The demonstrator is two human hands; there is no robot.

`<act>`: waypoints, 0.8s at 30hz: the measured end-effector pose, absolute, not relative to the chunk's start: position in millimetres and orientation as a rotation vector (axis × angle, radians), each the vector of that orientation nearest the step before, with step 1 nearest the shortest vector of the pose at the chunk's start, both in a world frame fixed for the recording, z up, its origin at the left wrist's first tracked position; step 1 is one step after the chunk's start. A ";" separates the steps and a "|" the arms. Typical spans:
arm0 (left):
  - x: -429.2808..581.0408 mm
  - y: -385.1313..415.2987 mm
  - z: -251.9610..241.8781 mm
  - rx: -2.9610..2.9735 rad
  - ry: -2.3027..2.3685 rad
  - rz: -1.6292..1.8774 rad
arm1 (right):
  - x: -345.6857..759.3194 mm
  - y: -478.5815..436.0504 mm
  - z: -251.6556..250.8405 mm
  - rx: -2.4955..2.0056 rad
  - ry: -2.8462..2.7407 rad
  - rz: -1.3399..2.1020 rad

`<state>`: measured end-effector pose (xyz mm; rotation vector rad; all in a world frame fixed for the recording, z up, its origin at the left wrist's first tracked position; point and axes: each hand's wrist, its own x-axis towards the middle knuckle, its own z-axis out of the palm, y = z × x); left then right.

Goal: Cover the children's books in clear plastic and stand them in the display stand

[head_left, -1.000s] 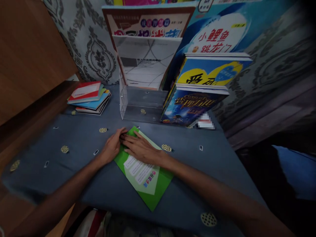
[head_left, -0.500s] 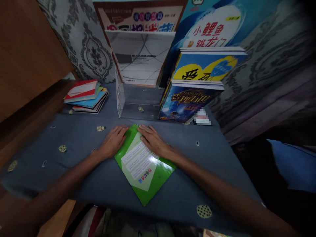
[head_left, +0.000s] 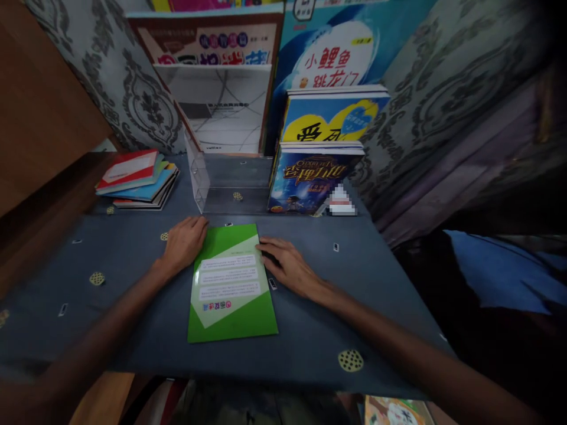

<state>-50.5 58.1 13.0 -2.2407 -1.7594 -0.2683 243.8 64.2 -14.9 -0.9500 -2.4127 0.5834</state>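
A thin green booklet (head_left: 230,286) with white text panels lies flat on the blue patterned tablecloth (head_left: 133,307), its edges squared to me. My left hand (head_left: 183,243) rests at its upper left corner, fingers loosely curved and touching the edge. My right hand (head_left: 287,267) lies flat on the cloth at the booklet's upper right edge, fingers stretched toward it. Neither hand grips anything.
A clear acrylic stand (head_left: 225,186) sits behind the booklet. Upright books (head_left: 312,183) lean beside it at the right, with larger books (head_left: 212,106) propped against the wall. A small stack of thin books (head_left: 135,180) lies at the back left. A wooden panel rises at the left.
The booklet has turned from a diagonal lie to square with me. Both hands slid off its top to its two upper edges.
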 end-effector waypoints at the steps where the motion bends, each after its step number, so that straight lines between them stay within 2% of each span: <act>1: -52.1 50.7 12.8 -2.254 -1.756 -0.281 | 243.1 72.5 -14.9 -0.939 -2.386 0.616; 7: -48.1 32.5 10.2 -2.383 -1.712 -0.347 | 236.3 107.8 -25.9 -0.988 -2.197 0.706; 24: 23.9 83.5 1.5 -2.792 -1.418 -0.453 | 238.5 107.5 -30.4 -0.934 -2.116 0.813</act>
